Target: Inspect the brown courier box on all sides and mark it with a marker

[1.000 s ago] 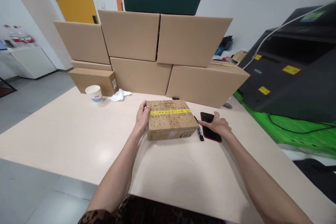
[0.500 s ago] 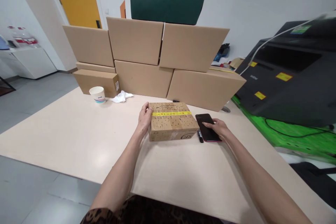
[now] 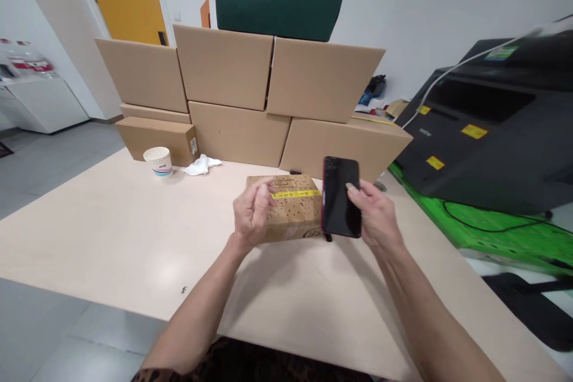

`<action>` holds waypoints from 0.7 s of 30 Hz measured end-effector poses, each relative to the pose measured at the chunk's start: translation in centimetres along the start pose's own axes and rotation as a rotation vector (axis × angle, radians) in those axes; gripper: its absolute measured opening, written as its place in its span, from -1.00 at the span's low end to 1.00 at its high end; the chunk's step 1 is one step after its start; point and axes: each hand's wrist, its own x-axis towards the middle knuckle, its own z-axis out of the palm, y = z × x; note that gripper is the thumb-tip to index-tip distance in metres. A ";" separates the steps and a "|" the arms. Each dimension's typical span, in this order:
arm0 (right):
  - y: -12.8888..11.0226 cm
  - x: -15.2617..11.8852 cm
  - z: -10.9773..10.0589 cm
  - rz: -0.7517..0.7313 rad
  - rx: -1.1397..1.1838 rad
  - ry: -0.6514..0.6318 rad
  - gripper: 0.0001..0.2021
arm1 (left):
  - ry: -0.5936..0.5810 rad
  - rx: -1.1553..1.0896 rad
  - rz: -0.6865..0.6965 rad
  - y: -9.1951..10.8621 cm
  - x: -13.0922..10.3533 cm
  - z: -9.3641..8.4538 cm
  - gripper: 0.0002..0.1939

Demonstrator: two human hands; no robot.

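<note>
My right hand [image 3: 378, 212] holds a smartphone [image 3: 341, 197] upright above the table, thumb across its dark screen and fingers behind it. The phone has a reddish edge. My left hand [image 3: 253, 212] is raised in front of the left side of a small cardboard box [image 3: 293, 212], holding nothing, its fingers loosely bent and the thumb apart. Yellow tape runs across the top of that box, and dark print shows on its front. A black marker [image 3: 328, 237] lies by the box's right front corner, mostly hidden behind the phone and box.
Large cardboard boxes [image 3: 237, 131] are stacked along the back, topped by a dark green box [image 3: 277, 12]. A paper cup [image 3: 159, 162] and crumpled tissue [image 3: 202, 165] stand at the back left of the table [image 3: 111, 227]. To the right is a big black machine [image 3: 483, 131].
My right hand has lifted the phone off the table and tilted its screen up toward me. My left hand has come off the box's left side and risen in front of it.
</note>
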 end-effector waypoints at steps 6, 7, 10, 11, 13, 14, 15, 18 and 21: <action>-0.2 -3.0 7.4 0.063 0.169 -0.141 -0.49 | -0.350 -0.134 -0.313 1.3 -1.8 1.9 -0.31; 0.0 -3.2 8.1 0.085 0.180 -0.137 -0.46 | -0.323 -0.165 -0.319 1.1 -1.8 2.0 -0.28; 0.5 -3.6 9.1 0.157 0.171 -0.081 -0.36 | -0.204 -0.202 -0.275 0.3 -2.0 2.4 -0.36; 0.6 -3.7 9.2 0.170 0.162 -0.060 -0.34 | -0.174 -0.203 -0.268 0.2 -2.1 2.5 -0.39; 0.8 -4.0 9.2 0.157 0.147 -0.018 -0.36 | -0.132 -0.210 -0.284 0.0 -2.4 2.8 -0.41; 0.8 -4.2 9.2 0.137 0.141 0.002 -0.37 | -0.109 -0.201 -0.294 0.0 -2.6 3.0 -0.41; 0.8 -4.3 9.1 0.114 0.132 0.017 -0.39 | -0.084 -0.182 -0.300 0.1 -2.8 3.1 -0.41; 1.1 -4.7 8.9 0.057 0.105 0.048 -0.43 | -0.031 -0.111 -0.287 0.6 -3.4 3.6 -0.41; 1.4 -5.1 8.5 0.035 0.081 0.075 -0.44 | -0.020 -0.038 -0.257 1.0 -4.0 3.9 -0.44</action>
